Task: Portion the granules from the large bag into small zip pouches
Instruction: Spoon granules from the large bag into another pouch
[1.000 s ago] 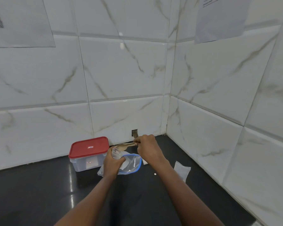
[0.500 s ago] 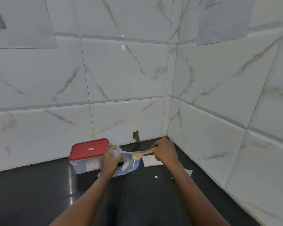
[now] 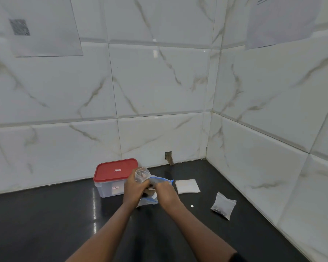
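Looking down from the head view, two hands are seen close together over a black counter, in the corner of a white tiled wall. A small pouch is gripped by the left hand, with the fingers curled round its lower part. Its mouth is held open and is turned up. Just beside and below it the big bag is seen, clear with a blue zip edge, resting on the counter. The right hand is placed at the mouth of the big bag with its fingers bent down. What is held there is hidden, so its grip cannot be told. A clear box with a red lid is set just behind the left hand. A flat white packet is laid to the right of the big bag. A filled pouch with dark grains in it is laid further right, near the side wall.
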{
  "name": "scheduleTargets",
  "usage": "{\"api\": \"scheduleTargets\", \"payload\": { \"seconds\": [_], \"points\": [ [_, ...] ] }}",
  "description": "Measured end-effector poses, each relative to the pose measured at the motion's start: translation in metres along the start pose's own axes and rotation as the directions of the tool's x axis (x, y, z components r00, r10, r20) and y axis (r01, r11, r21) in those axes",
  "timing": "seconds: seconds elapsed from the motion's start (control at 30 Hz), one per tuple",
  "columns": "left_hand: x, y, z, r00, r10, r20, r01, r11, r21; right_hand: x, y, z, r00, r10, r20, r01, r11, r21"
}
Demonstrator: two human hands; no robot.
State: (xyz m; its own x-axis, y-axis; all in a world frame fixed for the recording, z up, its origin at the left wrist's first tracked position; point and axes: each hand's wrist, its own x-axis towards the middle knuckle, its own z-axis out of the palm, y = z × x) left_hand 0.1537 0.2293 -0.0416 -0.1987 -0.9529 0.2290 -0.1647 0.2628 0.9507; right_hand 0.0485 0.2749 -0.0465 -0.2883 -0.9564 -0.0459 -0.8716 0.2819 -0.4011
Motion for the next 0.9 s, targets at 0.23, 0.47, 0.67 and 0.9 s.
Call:
{"api": "scheduleTargets", "payload": {
  "seconds": [0.23,0.47,0.67,0.9],
  "points": [
    [0.004,0.01,-0.007,0.995,0.092,-0.038,-0.091,0.996,0.024,0.007,-0.004,-0.023,0.974,0.007,-0.228,-0.02,0.998,-0.053],
    [0.01,0.018,0.004,0.991,0.129,-0.036,-0.129,0.992,0.002,0.008,0.008,-0.026,0.965,0.055,-0.255,-0.029,0.994,0.106],
    [0.015,0.014,0.009,0.99,0.134,-0.046,-0.134,0.991,0.02,0.008,0.011,-0.019,0.907,-0.13,-0.402,0.167,0.984,0.059],
    [0.012,-0.005,0.014,0.993,0.071,0.096,-0.084,0.986,0.141,0.019,0.011,0.007,0.905,0.008,-0.426,0.06,0.987,0.146]
  ]
}}
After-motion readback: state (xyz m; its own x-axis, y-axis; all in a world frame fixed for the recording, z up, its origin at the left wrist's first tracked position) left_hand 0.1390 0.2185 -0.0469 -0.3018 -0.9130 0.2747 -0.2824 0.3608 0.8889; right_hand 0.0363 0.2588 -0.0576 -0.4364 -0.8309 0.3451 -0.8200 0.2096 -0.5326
